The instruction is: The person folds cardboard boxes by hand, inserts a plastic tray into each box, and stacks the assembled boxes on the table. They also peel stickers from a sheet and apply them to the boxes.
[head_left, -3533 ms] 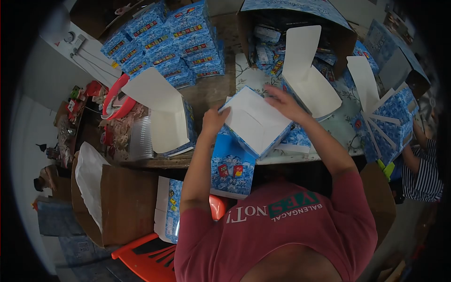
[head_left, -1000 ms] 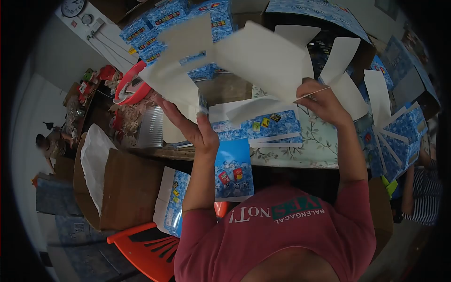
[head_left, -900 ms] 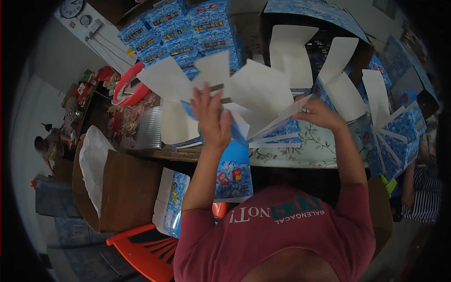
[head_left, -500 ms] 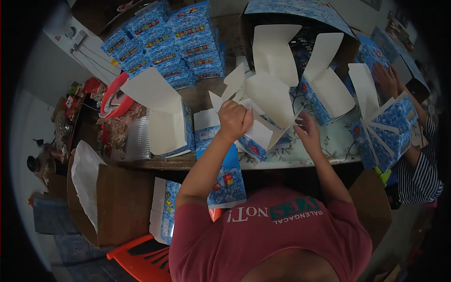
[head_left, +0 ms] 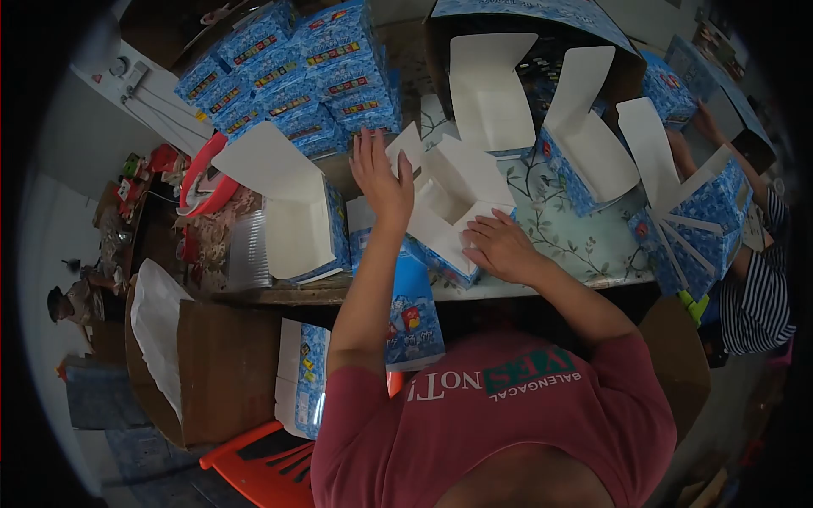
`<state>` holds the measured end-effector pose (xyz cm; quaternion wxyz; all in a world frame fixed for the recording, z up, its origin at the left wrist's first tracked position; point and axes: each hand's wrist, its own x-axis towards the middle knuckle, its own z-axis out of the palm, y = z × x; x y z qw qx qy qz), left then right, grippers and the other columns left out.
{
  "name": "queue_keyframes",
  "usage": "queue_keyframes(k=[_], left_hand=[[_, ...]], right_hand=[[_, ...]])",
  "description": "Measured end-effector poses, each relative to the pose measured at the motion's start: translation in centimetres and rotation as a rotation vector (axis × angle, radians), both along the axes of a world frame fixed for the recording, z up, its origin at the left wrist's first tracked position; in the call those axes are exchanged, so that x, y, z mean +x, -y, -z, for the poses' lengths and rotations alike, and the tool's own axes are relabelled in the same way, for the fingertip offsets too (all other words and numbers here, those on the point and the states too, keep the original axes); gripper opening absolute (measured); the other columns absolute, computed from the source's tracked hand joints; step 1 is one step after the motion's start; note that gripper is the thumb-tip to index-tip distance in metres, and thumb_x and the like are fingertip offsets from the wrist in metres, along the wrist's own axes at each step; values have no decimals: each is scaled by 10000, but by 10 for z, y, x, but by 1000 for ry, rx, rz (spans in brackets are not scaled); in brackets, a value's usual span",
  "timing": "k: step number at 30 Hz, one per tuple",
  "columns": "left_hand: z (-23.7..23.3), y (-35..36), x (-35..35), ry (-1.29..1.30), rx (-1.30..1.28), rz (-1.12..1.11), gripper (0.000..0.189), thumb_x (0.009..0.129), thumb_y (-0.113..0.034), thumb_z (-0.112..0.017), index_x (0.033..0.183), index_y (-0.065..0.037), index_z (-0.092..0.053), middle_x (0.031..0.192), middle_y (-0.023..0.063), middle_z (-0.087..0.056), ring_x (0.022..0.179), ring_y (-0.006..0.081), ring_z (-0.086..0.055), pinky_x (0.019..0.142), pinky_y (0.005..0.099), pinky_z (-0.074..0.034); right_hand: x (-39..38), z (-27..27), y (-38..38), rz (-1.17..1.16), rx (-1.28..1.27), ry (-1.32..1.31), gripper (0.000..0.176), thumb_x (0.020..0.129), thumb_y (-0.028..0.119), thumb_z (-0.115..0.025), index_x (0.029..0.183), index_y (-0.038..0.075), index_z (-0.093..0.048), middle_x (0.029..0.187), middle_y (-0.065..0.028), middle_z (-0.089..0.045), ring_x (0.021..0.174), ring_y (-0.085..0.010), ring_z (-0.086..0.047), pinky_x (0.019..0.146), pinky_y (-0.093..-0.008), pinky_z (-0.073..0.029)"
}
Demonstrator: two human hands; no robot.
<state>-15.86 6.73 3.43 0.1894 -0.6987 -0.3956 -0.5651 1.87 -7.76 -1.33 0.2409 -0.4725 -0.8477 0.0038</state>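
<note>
A partly folded carton (head_left: 446, 201), white inside and blue-printed outside, stands on the table in front of me with its flaps up. My left hand (head_left: 383, 184) is beside its left flap, fingers stretched upward and holding nothing. At the carton's near right edge, my right hand (head_left: 506, 248) rests on a white flap with its fingers laid out flat. A flat blue carton blank (head_left: 413, 317) lies below my left forearm, partly over the table edge.
Open white-lined cartons stand at left (head_left: 298, 233), at the back (head_left: 493, 106) and at right (head_left: 584, 169). Blue packs (head_left: 339, 63) are stacked at the back left. A large box (head_left: 542, 17) is behind. Another person's striped sleeve (head_left: 758, 309) shows at right, near fanned blue cartons (head_left: 707, 220).
My left hand has opened from a closed grip and moved up and left. My right hand has come left and down onto the carton, whose flaps and angle have changed.
</note>
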Motion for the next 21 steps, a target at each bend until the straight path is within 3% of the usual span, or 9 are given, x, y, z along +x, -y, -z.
queue_keyframes(k=[2, 5, 7, 9, 12, 14, 17, 19, 21], left_hand=[[6, -3, -9, -98, 20, -119, 185, 789, -65, -581, 960, -62, -653, 951, 117, -644, 854, 282, -615, 734, 354, -491], [9, 23, -22, 55, -444, 231, 206, 773, -19, -576, 956, -63, -660, 973, 96, -655, 916, 262, -615, 762, 351, -496], [4, 37, -27, -96, -293, 384, 238, 739, 35, -568, 937, -58, -661, 962, 95, -658, 940, 262, -609, 770, 356, -500], [11, 40, -25, -217, -319, 466, 254, 722, 48, -564, 935, -53, -658, 977, 99, -652, 942, 266, -607, 771, 355, -500], [46, 44, -16, -387, -475, 577, 264, 709, 59, -556, 933, -44, -651, 1003, 108, -642, 946, 277, -603, 780, 356, -498], [49, 39, -16, -440, -575, 600, 259, 713, 57, -551, 933, -41, -648, 1013, 113, -638, 947, 284, -602, 787, 357, -497], [46, 37, -22, -141, -621, 717, 256, 730, 33, -551, 953, -52, -646, 1029, 130, -629, 942, 302, -599, 784, 370, -489], [53, 30, -32, 249, -533, 290, 201, 780, -84, -562, 960, -53, -646, 988, 162, -631, 916, 330, -598, 773, 387, -475], [61, 11, -46, 114, -749, 195, 216, 798, -148, -560, 972, -48, -639, 956, 179, -631, 891, 346, -598, 764, 399, -467]], right_hand=[[-3, -1, -2, 1, -56, 33, 327, 842, 313, -549, 988, 29, -620, 1048, -148, -610, 1054, -279, -535, 983, -447, -321], [5, -5, -6, -24, -43, -15, 262, 852, 263, -542, 900, 19, -626, 960, -139, -629, 956, -287, -576, 932, -417, -375], [20, -21, -15, 2, 86, -683, 244, 875, 227, -524, 921, 6, -617, 960, -129, -627, 911, -254, -594, 876, -373, -421], [41, -46, -30, 415, 143, -982, 248, 903, 203, -491, 978, -1, -611, 974, -106, -629, 901, -201, -592, 837, -316, -437], [60, -54, -79, 203, -282, -1300, 290, 937, 215, -454, 1086, 3, -585, 1018, -55, -616, 931, -115, -550, 851, -275, -420], [51, -34, -103, 57, -811, -1048, 336, 922, 219, -469, 1202, 45, -531, 1139, -96, -581, 1027, -170, -543, 873, -263, -407], [29, -12, -100, -238, -518, -506, 386, 897, 199, -504, 1276, 133, -480, 1353, -116, -405, 1206, -255, -426, 957, -310, -377], [15, -14, -84, -117, -412, -148, 410, 881, 191, -521, 1285, 146, -469, 1393, -111, -343, 1240, -286, -374, 973, -325, -366], [4, -10, -74, -3, -318, 203, 436, 865, 184, -537, 1294, 159, -458, 1432, -106, -282, 1275, -317, -323, 990, -340, -355]])
